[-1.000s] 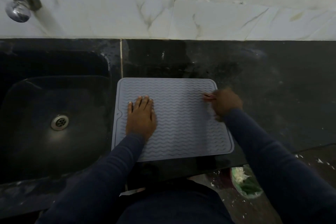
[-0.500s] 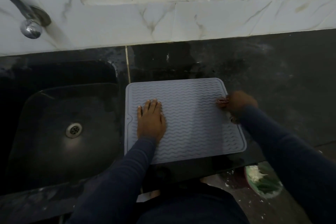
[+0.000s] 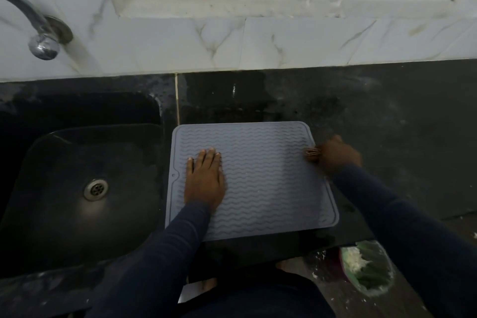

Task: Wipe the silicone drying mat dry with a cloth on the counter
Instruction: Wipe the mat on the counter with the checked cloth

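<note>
A grey silicone drying mat with wavy ridges lies flat on the black counter, just right of the sink. My left hand presses palm-down on the mat's left half, fingers together and flat. My right hand is at the mat's right edge, closed around a small bunched striped cloth that pokes out toward the mat. Most of the cloth is hidden inside the fist.
A black sink with a metal drain sits to the left, with a chrome tap above it. Marble-look tiles line the wall. On the floor at lower right stands a green container with white stuff.
My right hand with the cloth has slid from inside the mat's right part out to its right edge. The left hand stays planted. The camera has shifted.
</note>
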`<action>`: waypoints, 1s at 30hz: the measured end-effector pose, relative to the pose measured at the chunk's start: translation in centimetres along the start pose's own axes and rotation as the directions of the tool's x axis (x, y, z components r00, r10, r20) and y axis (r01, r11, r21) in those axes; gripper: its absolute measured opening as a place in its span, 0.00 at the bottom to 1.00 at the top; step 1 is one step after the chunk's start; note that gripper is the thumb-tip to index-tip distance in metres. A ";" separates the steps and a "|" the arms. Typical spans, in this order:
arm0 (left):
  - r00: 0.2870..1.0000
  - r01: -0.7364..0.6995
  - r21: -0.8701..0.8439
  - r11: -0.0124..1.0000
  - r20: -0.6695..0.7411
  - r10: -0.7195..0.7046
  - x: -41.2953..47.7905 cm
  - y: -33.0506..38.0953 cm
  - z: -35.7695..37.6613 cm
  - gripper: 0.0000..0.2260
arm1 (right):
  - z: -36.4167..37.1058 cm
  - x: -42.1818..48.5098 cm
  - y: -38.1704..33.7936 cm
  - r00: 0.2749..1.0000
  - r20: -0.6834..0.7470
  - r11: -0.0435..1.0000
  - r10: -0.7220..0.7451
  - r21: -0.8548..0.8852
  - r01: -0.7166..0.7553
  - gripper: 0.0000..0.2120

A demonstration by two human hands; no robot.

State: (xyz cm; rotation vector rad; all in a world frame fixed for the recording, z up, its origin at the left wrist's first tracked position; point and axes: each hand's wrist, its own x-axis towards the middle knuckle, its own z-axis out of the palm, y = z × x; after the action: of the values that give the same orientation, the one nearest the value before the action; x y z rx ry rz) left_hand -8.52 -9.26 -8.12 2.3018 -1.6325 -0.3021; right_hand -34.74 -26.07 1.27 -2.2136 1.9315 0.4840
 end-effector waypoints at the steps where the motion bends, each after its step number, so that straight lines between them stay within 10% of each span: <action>1: 1.000 -0.001 0.002 1.000 0.001 0.001 0.0 0.1 0.0 0.30 | -0.5 0.8 0.8 0.999 0.010 0.998 0.041 -0.048 -0.040 0.20; 11: 1.000 -0.005 -0.067 0.998 -0.001 0.005 0.0 0.2 -0.5 0.23 | 2.4 -7.1 -17.3 0.868 -0.073 0.862 -0.491 0.107 0.496 0.15; 20: 1.000 0.018 -0.059 0.998 -0.009 -0.019 0.0 0.5 -0.2 0.26 | -1.9 0.7 -1.9 0.995 0.079 0.983 -0.054 -0.173 0.067 0.22; 30: 1.000 0.002 -0.064 0.998 -0.014 -0.003 0.0 0.3 -0.5 0.24 | 1.7 -5.9 -16.1 0.895 -0.055 0.883 -0.444 0.143 0.447 0.17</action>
State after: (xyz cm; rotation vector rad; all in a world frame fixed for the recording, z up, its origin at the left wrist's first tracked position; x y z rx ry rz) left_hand -8.61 -9.28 -7.53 2.2535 -1.5905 -0.3332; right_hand -19.77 -17.55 0.31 -2.4556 1.3393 0.2321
